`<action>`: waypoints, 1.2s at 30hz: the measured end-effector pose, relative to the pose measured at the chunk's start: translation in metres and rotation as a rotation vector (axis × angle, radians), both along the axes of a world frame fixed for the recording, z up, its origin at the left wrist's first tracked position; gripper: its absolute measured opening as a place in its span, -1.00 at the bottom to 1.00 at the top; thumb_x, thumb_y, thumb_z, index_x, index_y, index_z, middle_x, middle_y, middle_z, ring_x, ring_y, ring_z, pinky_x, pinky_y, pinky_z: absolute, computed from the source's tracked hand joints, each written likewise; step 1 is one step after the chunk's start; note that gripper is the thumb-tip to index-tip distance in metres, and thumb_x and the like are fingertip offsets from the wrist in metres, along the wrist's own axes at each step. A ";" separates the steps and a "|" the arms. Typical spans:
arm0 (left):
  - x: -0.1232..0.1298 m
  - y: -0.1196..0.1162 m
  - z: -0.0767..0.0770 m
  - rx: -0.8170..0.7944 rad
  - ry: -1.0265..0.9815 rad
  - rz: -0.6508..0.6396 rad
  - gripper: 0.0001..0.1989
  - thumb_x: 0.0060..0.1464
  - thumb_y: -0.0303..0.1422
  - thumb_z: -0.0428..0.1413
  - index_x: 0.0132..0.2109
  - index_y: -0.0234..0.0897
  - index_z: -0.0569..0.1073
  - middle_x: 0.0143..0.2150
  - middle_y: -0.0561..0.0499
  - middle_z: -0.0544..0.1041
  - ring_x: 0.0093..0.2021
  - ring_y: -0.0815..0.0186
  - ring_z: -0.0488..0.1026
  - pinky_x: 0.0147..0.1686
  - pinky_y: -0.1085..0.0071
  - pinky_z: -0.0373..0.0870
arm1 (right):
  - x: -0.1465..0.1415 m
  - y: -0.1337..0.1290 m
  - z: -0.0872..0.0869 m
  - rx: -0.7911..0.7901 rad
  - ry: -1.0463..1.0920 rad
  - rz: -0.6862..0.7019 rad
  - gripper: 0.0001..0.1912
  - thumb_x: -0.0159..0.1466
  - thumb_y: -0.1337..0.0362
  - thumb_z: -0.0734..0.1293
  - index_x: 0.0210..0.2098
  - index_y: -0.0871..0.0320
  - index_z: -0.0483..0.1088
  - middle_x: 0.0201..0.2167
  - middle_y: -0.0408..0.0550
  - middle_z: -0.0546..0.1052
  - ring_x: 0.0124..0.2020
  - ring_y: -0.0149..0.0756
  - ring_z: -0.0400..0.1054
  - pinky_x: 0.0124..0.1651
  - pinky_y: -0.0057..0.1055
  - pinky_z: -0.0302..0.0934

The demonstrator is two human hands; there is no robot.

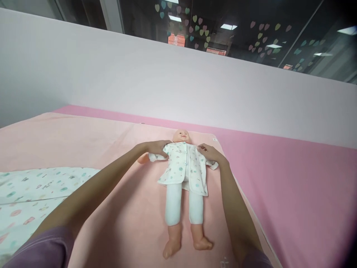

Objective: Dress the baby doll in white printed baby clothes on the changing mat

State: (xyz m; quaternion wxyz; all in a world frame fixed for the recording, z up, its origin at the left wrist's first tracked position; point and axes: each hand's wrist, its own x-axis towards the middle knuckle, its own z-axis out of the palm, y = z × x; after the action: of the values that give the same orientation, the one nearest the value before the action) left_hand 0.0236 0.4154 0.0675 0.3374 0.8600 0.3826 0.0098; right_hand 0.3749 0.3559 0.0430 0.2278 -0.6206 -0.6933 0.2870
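Lying face up on the peach mat [145,212], the doll [186,178] is being supported along its back, its head being directed to the far edge near the far right corner, its feet to the near side. The print jacket [175,165] is being worn with its front panels parted toward the hem. By the left hand [157,147], the shoulder and upper sleeve nearer the mat's left side are being touched; by the right hand [210,152], with fingers bent, the shoulder nearer the right edge is being touched. Whether cloth is being clamped in either grip cannot be told, some fingertips being hidden. Through this paired placing, the upper body is presumably being steadied evenly, while the middle of the jacket's front is being left uncovered. Toward the mat's left side, a print cloth [52,186] is being supported flat, apart from the doll.
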 end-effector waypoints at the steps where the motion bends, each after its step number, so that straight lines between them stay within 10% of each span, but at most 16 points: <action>1: 0.001 0.004 0.000 -0.002 0.006 0.012 -0.11 -0.06 -0.11 0.30 0.42 -0.10 0.27 0.34 -0.11 0.49 0.27 0.00 0.49 0.15 0.23 0.51 | -0.001 -0.001 -0.002 -0.026 0.012 0.016 -0.50 0.44 -0.18 0.26 0.17 -0.03 0.49 0.15 0.01 0.59 0.07 -0.11 0.48 0.09 -0.26 0.32; 16: -0.009 0.007 -0.001 -0.142 0.066 0.056 -0.16 -0.04 0.00 0.29 0.40 0.05 0.37 0.35 -0.04 0.53 0.24 -0.02 0.53 0.06 0.24 0.55 | -0.023 0.001 -0.004 0.006 0.013 0.037 -0.45 0.52 -0.20 0.07 0.19 -0.07 0.46 0.10 -0.04 0.63 0.05 -0.04 0.48 0.10 -0.20 0.30; 25: -0.019 -0.014 -0.018 0.061 0.113 0.217 -0.26 0.06 0.16 0.19 0.29 -0.09 0.43 0.20 -0.14 0.59 0.12 -0.06 0.55 0.01 0.17 0.49 | -0.029 0.000 0.000 0.042 -0.012 0.022 -0.47 0.55 -0.11 0.07 0.24 0.01 0.43 0.16 0.06 0.58 0.15 -0.02 0.43 0.16 -0.17 0.24; 31: -0.022 -0.096 -0.016 0.598 -0.052 0.276 -0.44 0.32 0.03 0.01 0.28 -0.19 0.39 0.29 -0.23 0.47 0.26 -0.11 0.37 0.25 -0.01 0.26 | -0.032 -0.058 0.028 0.383 -0.139 0.006 -0.69 0.49 0.09 0.23 0.11 0.08 0.42 0.15 0.12 0.48 0.22 -0.01 0.29 0.24 -0.12 0.18; 36: -0.026 -0.186 -0.026 0.509 -0.136 0.171 -0.55 0.28 -0.03 0.09 0.17 -0.17 0.35 0.18 -0.19 0.50 0.10 -0.02 0.45 0.09 0.09 0.34 | -0.047 -0.161 0.026 0.399 -0.192 0.229 -0.70 0.38 -0.02 0.38 -0.09 0.04 0.34 -0.10 0.00 0.50 -0.08 -0.08 0.36 -0.04 -0.20 0.24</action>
State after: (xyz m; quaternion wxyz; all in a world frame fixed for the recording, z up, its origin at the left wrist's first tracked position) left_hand -0.0022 0.2289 0.0416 0.1334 0.8792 0.4154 0.1916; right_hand 0.3278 0.1944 0.0689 0.2449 -0.5050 -0.8205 0.1081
